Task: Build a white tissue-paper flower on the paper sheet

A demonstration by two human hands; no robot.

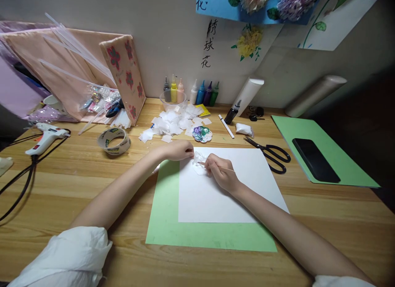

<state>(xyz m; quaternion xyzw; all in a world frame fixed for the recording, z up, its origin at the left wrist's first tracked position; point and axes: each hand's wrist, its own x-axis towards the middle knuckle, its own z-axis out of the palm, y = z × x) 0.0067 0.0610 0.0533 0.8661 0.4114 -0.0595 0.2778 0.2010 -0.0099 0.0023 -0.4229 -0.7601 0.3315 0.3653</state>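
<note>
A small clump of crumpled white tissue paper [198,158] lies near the top left of a white paper sheet [228,204], which rests on a larger green sheet [163,221]. At the clump's left edge, my left hand [179,150] is closed, its fingertips pinching the tissue. My right hand [222,172] grips a thin wooden stick [227,169] like a pen. The stick's tip reaches into the tissue from the right. A faint round outline shows around the lower part of the clump.
Cut tissue squares [173,123] and a painted palette [202,133] lie behind the sheet, before several paint bottles [201,93]. Black scissors [271,153] and a phone [316,159] are at right. Tape [114,141] and a glue gun [46,139] lie left.
</note>
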